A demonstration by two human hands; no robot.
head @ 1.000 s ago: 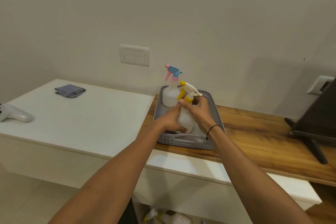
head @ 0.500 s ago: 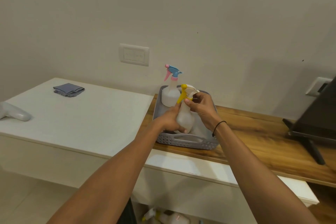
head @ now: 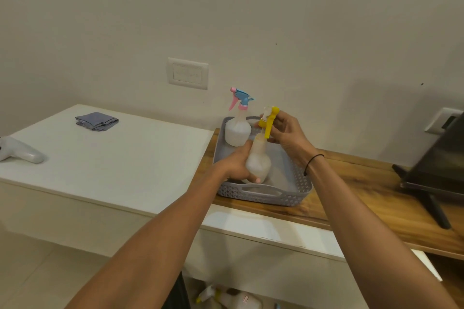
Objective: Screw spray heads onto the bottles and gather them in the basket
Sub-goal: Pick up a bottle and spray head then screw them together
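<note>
A grey perforated basket (head: 296, 189) sits on the wooden shelf. At its back left stands a translucent bottle (head: 237, 130) with a blue and pink spray head (head: 240, 99) on it. Over the basket, my left hand (head: 237, 164) grips the body of a second translucent bottle (head: 258, 160). My right hand (head: 288, 134) holds the yellow and white spray head (head: 268, 120) at that bottle's neck, its trigger pointing down. How far the head is seated on the neck is hidden.
A folded grey cloth (head: 96, 120) and a white handheld device (head: 22, 152) lie on the white counter (head: 125, 158) to the left. A dark monitor stand (head: 431, 183) occupies the wooden shelf (head: 351, 195) at right. More bottles (head: 231, 300) lie on the floor below.
The yellow spray head has turned in my right hand, its trigger swinging round to face me. My right hand rose a little; my left hand kept its hold on the bottle.
</note>
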